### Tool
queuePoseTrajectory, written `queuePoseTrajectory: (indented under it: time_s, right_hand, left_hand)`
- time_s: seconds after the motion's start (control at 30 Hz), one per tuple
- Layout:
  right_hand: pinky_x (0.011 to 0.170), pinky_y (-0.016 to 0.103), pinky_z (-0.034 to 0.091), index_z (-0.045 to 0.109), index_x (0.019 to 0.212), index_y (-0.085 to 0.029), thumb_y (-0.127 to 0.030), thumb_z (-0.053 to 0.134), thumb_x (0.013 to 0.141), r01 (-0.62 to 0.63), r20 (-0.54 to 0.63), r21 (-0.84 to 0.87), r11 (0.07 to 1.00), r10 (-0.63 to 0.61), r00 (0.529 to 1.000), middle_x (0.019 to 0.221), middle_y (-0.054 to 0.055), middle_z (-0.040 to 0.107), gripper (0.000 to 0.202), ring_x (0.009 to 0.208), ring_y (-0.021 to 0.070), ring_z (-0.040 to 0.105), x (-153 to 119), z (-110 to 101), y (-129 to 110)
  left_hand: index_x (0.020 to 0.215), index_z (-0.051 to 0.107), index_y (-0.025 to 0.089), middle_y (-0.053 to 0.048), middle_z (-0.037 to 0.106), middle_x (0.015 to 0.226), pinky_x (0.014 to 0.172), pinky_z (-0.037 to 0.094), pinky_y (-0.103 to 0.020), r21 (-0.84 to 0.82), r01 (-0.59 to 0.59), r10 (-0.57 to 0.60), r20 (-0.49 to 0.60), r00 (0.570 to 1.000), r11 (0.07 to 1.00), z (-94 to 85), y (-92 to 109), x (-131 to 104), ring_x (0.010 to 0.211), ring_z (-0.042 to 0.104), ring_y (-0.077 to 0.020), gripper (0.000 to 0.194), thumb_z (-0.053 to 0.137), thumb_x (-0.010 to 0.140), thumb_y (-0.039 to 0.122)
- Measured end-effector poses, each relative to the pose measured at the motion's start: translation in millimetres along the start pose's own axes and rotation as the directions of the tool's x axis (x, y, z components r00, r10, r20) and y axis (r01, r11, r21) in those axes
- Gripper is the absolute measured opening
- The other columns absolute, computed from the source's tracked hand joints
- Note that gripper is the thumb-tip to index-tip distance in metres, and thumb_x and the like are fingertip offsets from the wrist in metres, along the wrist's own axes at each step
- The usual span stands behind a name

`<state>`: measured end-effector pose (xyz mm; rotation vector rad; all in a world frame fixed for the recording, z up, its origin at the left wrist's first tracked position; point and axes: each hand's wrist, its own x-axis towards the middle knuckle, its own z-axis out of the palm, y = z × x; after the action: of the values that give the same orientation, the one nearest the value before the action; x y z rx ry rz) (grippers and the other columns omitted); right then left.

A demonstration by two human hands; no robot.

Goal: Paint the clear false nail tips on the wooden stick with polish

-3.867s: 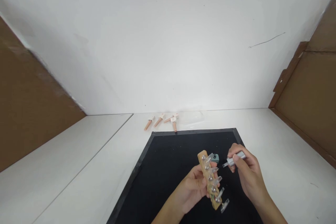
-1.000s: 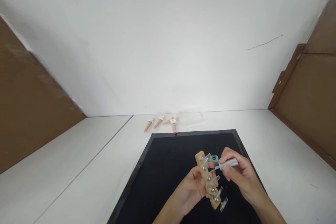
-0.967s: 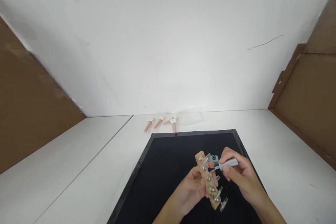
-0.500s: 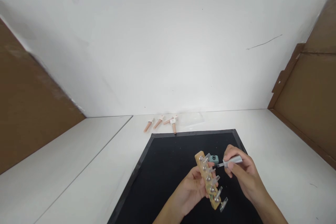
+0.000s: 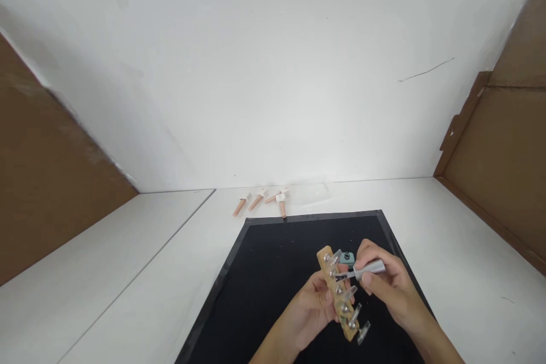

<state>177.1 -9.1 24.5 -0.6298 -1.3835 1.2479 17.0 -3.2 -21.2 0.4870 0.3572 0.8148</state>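
Observation:
A light wooden strip (image 5: 327, 261) with metal balls bears several clear nail tips (image 5: 350, 294) along its right side. My left hand (image 5: 313, 304) is closed around the strip and tilts it above the black mat. Between the thumb and fingers of my right hand (image 5: 388, 281) is a brush with a silver handle (image 5: 370, 269). The dark brush end lies at the second nail tip from the top. Just behind the brush, a teal bottle (image 5: 347, 258) stands on the mat, partly hidden by my right hand and the nail tips.
Several pink-handled bottles (image 5: 256, 201) lie on the white table (image 5: 196, 250) behind the black mat (image 5: 264, 256). Beside them is a clear plastic piece (image 5: 313, 193). Brown cardboard panels (image 5: 499, 170) stand at both sides, with a white wall at the back.
My right hand has moved left with the brush, bringing its bristles farther over the second nail tip. The left hand and the wooden strip have hardly moved.

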Motion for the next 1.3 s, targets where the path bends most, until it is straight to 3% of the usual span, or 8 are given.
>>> queuePoseTrajectory:
  time_s: [0.2,0.5,0.93,1.13,1.3]
  right_hand:
    - [0.048,0.023,0.033,0.064,0.076,-0.021,-0.033,0.063,0.082,-0.023,-0.083,-0.015,1.0,0.022,0.996,0.072,-0.001,0.045,0.013,0.051,0.0097,0.037,-2.5,-2.2,6.2]
    - [0.046,0.023,0.031,0.063,0.075,-0.021,-0.032,0.062,0.082,0.01,-0.152,0.056,0.998,-0.002,0.988,0.07,-0.002,0.042,0.013,0.05,0.0096,0.038,-2.0,-0.3,10.5]
    - [0.046,0.022,0.031,0.066,0.077,-0.022,-0.036,0.064,0.081,-0.033,-0.065,0.034,0.999,0.035,0.997,0.07,-0.002,0.046,0.014,0.051,0.0087,0.037,-0.9,1.4,5.5]
    - [0.046,0.022,0.03,0.063,0.073,-0.021,-0.035,0.062,0.082,-0.086,-0.149,0.004,0.996,0.085,0.985,0.07,-0.003,0.045,0.016,0.05,0.008,0.037,-2.9,1.1,8.3]
    - [0.046,0.022,0.029,0.062,0.071,-0.02,-0.034,0.063,0.081,-0.035,-0.217,0.042,0.999,0.044,0.975,0.067,-0.004,0.043,0.017,0.048,0.0071,0.037,-1.0,2.8,8.7]
  left_hand:
    - [0.086,0.071,0.02,0.0,0.068,0.072,0.055,0.04,-0.021,-0.006,0.0,0.0,-0.044,0.999,1.0,-1.2,0.5,-3.0,0.068,0.064,-0.0133,0.038,0.082,0.049,0.023]
    - [0.087,0.071,0.021,0.0,0.066,0.073,0.052,0.039,-0.019,0.006,-0.002,0.002,-0.012,1.0,1.0,-6.1,1.9,-5.0,0.068,0.063,-0.0123,0.037,0.081,0.051,0.023]
    - [0.083,0.072,0.02,-0.001,0.067,0.068,0.053,0.037,-0.02,0.053,0.015,-0.011,-0.07,0.998,0.998,3.2,1.2,-3.4,0.064,0.062,-0.0119,0.037,0.083,0.048,0.026]
    - [0.083,0.072,0.022,0.0,0.067,0.071,0.052,0.036,-0.019,0.044,0.01,-0.007,-0.071,0.997,0.999,-2.9,0.1,-4.8,0.066,0.063,-0.0121,0.039,0.083,0.046,0.026]
    - [0.085,0.072,0.022,0.0,0.067,0.071,0.053,0.036,-0.02,0.045,0.019,-0.015,-0.069,0.997,0.999,-7.4,1.4,-7.1,0.066,0.063,-0.0125,0.04,0.083,0.047,0.026]
